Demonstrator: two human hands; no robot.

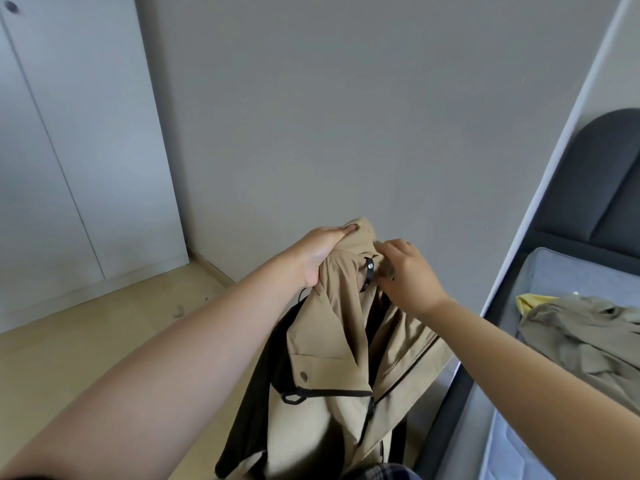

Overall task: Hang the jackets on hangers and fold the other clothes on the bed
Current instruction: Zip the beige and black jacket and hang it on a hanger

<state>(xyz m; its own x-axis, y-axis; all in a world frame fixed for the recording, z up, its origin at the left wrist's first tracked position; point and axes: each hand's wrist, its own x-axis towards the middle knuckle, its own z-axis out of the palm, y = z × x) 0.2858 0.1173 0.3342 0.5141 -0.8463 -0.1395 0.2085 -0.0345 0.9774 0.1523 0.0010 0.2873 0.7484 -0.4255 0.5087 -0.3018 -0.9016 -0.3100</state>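
Jacket [329,344] hangs in mid-air beside the bed [561,271], left hand [322,252] gripping its shoulder and right hand [410,271] pinching the collar, apparently opening the neck for a hanger, none yet visible.

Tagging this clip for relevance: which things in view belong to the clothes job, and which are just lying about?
Part of the job: tan jacket, gripped by the left hand and right hand; olive garment and yellow cloth, lying on the bed.
Just there: white wardrobe; dark headboard; wooden floor.
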